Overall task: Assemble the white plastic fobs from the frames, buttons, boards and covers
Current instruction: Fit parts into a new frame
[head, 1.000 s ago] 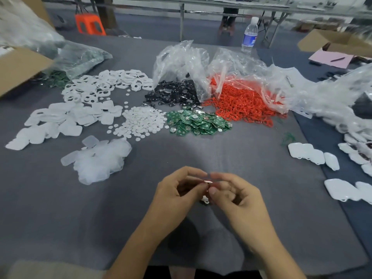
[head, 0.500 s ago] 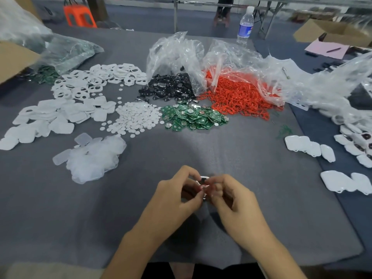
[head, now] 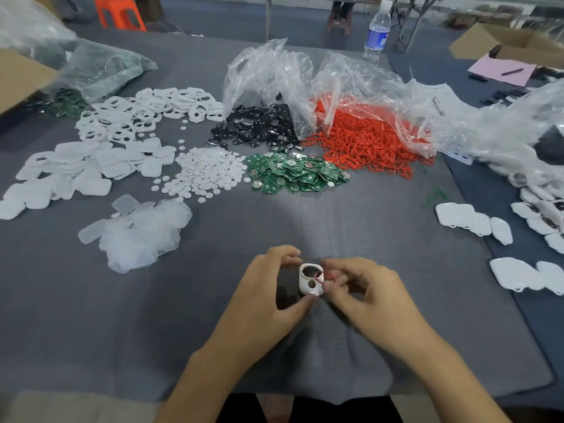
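Note:
A white fob frame [head: 310, 279] with two holes is held over the near middle of the grey table. My left hand [head: 268, 288] pinches it between thumb and fingers. My right hand [head: 363, 288] pinches a thin red ring [head: 319, 275] at the frame's larger hole. Further back lie heaps of white frames [head: 146, 111], white covers [head: 73, 169], round white buttons [head: 204, 169], green boards [head: 293, 174], black discs [head: 259, 126], red rings [head: 366, 141] and clear covers [head: 137, 233].
Finished white fobs [head: 470, 221] lie at the right edge. Crumpled plastic bags [head: 274, 74] stand behind the heaps. A water bottle [head: 377, 32] is at the far edge, cardboard boxes [head: 18, 80] at the far left and right.
The frame has turned so its holed face shows between my hands, and my fingers have spread apart around it. The camera has tilted slightly.

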### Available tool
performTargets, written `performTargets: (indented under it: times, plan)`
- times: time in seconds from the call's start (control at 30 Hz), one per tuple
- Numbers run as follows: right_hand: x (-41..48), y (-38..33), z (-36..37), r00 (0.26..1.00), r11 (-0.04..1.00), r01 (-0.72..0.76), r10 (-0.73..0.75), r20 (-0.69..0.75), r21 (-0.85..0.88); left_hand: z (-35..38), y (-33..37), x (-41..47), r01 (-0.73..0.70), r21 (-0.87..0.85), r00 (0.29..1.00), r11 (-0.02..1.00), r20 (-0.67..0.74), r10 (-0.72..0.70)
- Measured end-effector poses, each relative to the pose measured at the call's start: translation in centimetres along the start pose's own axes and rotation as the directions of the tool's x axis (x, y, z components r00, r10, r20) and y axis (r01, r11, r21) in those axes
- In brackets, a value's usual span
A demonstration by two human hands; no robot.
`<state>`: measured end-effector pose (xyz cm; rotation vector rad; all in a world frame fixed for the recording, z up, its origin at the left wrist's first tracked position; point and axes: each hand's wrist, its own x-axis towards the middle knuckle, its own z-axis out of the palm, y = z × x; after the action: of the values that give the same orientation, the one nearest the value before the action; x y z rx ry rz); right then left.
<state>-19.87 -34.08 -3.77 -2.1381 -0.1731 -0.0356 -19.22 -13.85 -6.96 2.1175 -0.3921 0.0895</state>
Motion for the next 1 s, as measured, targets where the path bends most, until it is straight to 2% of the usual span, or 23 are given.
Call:
performTargets:
  times: [0.13, 0.37, 0.7, 1.0]
  plan:
    - [1.1, 0.7, -0.2, 0.993, 0.969, 0.112, -0.105, 0.045, -0.221, 0.6, -0.4, 0.6, 0.009, 0.143, 0.999, 0.99, 0.033, -0.014]
    - [2.5, 0.9, 0.7, 0.974, 0.919, 0.201, -0.15, 0.171, -0.339, 1.2, -1.1, 1.1, 0.024, 0.177, 0.999, 0.984, 0.03, -0.03]
    - [3.7, -0.5, -0.1, 0.951, 0.89, 0.225, -0.112, 0.288, -0.397, 1.2, -1.3, 1.2, 0.087, 0.118, 0.995, 0.989, 0.033, -0.092]
    - [4.3, -0.6, -0.5, 0.953, 0.879, 0.218, -0.099, 0.286, -0.423, 1.2, -1.5, 1.3, 0.095, 0.13, 0.994, 0.987, 0.048, -0.102]
